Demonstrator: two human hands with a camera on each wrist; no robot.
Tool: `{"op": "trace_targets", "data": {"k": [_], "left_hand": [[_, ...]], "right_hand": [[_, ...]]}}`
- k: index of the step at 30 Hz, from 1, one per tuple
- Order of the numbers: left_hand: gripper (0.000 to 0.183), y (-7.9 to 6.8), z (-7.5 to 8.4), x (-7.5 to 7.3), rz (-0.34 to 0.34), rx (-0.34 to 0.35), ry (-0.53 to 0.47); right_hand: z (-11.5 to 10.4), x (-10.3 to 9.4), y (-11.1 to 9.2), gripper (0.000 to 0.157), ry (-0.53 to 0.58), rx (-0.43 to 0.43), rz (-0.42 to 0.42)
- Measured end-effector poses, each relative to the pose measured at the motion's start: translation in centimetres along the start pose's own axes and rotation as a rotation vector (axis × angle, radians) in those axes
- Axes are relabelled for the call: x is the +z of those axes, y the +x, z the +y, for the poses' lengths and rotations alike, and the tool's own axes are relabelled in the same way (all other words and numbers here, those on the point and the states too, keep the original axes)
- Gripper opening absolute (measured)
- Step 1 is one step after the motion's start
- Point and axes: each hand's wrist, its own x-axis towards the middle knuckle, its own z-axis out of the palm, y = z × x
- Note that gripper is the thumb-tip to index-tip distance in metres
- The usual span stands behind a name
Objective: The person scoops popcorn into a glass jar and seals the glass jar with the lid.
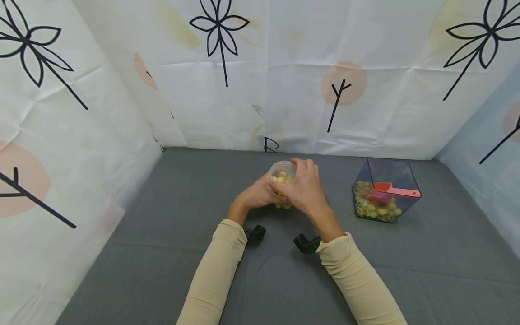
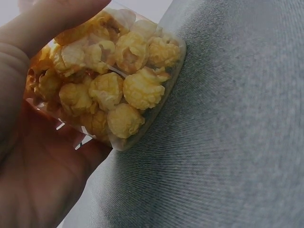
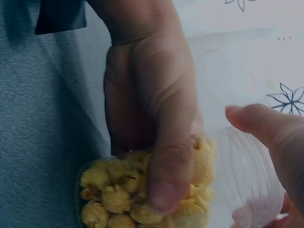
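A clear plastic jar partly filled with yellow popcorn is held between both hands near the back of the table. My left hand wraps round its body, the thumb lying across the popcorn-filled side. Up at the jar's clear ribbed top, my right hand grips with thumb and fingers on opposite sides. Whether that top is a lid or the bare neck is hard to tell. The right hand hides part of the jar in the head view.
To the right stands a clear bluish bin with popcorn at its bottom and a red scoop in it. The grey cloth tabletop ends at white patterned curtains at the back and sides. Both wrists carry black camera mounts.
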Motion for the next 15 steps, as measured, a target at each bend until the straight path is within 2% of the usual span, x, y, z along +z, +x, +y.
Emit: {"op": "trace_targets", "data": {"k": [8, 12, 15], "left_hand": [[0.088, 0.1, -0.3, 0.1, -0.033, 0.023, -0.057], [0.096, 0.1, -0.3, 0.1, -0.022, 0.031, -0.062], [0.098, 0.1, -0.3, 0.0, -0.005, 0.032, -0.063]], "right_hand": [[2.0, -0.5, 0.7, 0.089, 0.187, -0.23, -0.181], [2.5, -0.4, 1.0, 0.079, 0.188, -0.311, -0.189], [2.4, -0.2, 1.2, 0.075, 0.177, -0.331, -0.189]]}}
